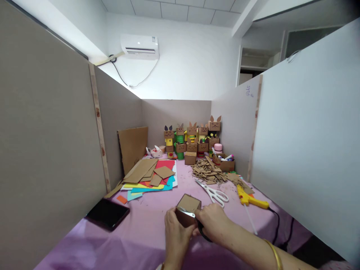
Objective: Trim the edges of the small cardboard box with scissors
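A small brown cardboard box (189, 202) rests near the front of the table, tilted a little. My left hand (178, 235) is closed around its near left side, with the thumb across the lower front. In my right hand (215, 221) is a pair of black-handled scissors (189, 213), the fingers closed around the handles. Their metal blades lie along the box's near top edge; whether they are cutting or only touching I cannot tell. White-handled scissors (215, 193) lie on the table just beyond the box.
A black tablet (108, 214) lies at the left. Cardboard sheets (140, 170) and coloured paper (152, 190) are stacked behind it. Cardboard scraps (208, 170) are heaped at the back right, near a yellow glue gun (251, 198). Several cardboard animal figures (192, 131) stand at the back.
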Tool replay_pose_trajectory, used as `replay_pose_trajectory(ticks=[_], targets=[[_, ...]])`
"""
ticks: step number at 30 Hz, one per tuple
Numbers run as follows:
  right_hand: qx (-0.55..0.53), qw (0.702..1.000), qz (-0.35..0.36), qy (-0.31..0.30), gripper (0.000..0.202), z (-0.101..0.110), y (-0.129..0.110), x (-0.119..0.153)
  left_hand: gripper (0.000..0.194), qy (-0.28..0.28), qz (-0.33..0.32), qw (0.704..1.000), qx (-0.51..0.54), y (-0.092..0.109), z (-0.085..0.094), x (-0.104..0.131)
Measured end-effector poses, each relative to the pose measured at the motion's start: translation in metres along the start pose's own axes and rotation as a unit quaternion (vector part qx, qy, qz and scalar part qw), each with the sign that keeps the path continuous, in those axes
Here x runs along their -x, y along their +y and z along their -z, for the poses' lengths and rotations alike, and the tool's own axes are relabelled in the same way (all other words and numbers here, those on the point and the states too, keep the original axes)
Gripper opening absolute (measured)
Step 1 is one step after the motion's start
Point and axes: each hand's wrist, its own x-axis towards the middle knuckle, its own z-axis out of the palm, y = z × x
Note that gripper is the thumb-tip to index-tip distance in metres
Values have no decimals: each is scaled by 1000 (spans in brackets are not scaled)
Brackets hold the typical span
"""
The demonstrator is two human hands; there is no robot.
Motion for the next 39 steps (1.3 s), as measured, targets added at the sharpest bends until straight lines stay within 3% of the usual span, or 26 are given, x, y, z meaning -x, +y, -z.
replay_pose_trajectory(ticks=[10,19,39], targets=[[9,1000,-6,-8,31,-1,2,1,54,10,7,1000,2,-1,0,1],[16,1000,0,-24,37,11,-4,1,59,-1,3,1000,5,-3,-2,0],[24,1000,-4,0,31,9,-3,1,53,-2,13,1000,14,1,1,2]])
